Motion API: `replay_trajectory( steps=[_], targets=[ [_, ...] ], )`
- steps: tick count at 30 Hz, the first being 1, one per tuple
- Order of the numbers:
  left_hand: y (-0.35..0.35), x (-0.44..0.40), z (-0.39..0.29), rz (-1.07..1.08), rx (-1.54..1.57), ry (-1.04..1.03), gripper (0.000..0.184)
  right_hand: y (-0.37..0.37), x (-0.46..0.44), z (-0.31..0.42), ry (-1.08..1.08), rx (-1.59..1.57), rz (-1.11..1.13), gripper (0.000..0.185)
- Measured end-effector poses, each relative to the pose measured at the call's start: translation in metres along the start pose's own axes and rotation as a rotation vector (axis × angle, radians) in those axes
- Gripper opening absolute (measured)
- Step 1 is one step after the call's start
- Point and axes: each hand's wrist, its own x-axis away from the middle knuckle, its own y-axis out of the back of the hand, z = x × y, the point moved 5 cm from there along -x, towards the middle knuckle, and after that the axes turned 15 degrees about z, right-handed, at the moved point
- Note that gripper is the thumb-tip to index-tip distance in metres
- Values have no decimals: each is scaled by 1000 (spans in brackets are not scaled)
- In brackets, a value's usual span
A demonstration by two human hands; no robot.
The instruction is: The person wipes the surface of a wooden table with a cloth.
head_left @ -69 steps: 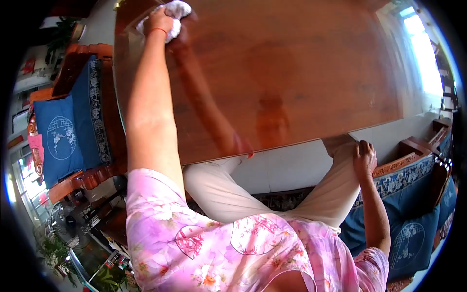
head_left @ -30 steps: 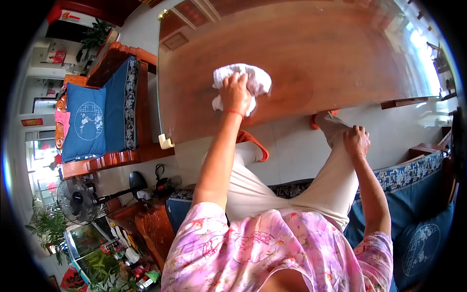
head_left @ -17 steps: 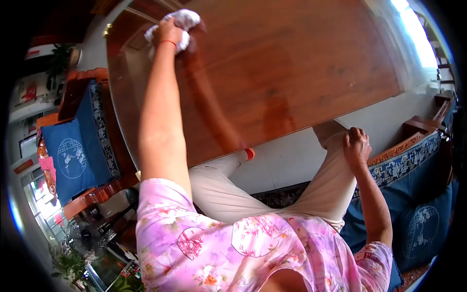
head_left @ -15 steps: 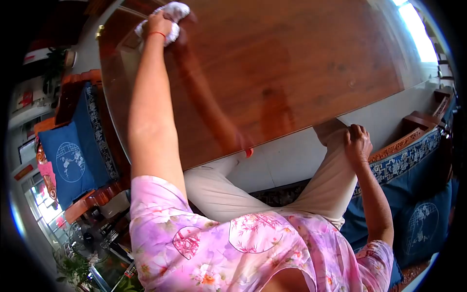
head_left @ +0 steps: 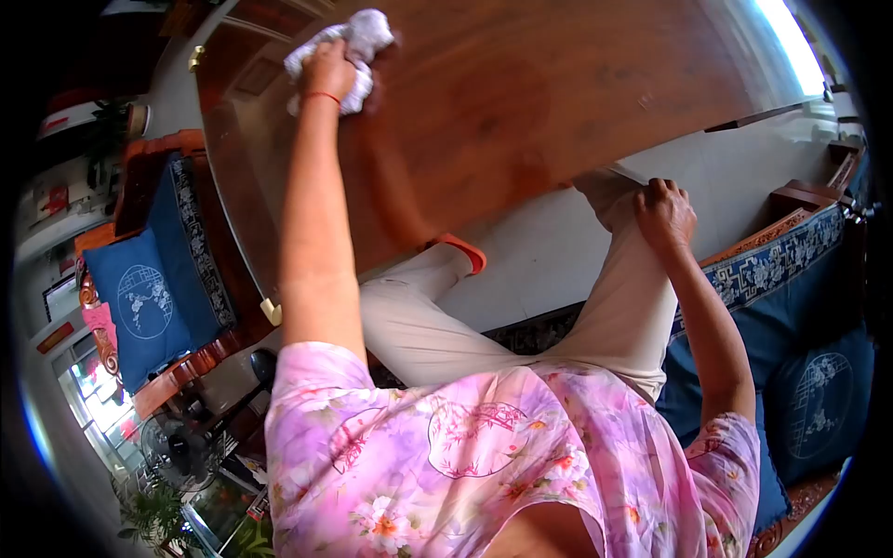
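Observation:
My left hand (head_left: 327, 73) is closed on a bunched white cloth (head_left: 370, 35) and presses it on the glossy brown tabletop (head_left: 521, 102), near the table's far left part. The cloth sticks out on both sides of my fingers. A red string circles my left wrist. My right hand (head_left: 666, 216) rests on my right knee below the table's near edge, its fingers bent loosely over the beige trousers (head_left: 614, 325) with nothing in them.
A wooden chair with a blue cushion (head_left: 141, 302) stands left of the table. At the lower left are a black fan (head_left: 179, 451) and plants. A blue-cushioned wooden sofa (head_left: 791, 270) lies to the right. Corner guards (head_left: 270, 312) sit on the table's left corners.
From the table's near part, my left hand carried the cloth far out to the upper left, then slightly back. My right hand stays on the knee. The view has shifted.

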Motion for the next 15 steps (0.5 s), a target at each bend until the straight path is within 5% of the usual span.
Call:
replay_trajectory(
  steps=[5,15],
  targets=[
    [-1,111,-72,-216,121,-158,21,-5,10,1,8,7,-30,40],
    [13,285,-156,-255,180,-116,26,-13,27,-4,41,-23,-109,39]
  ],
)
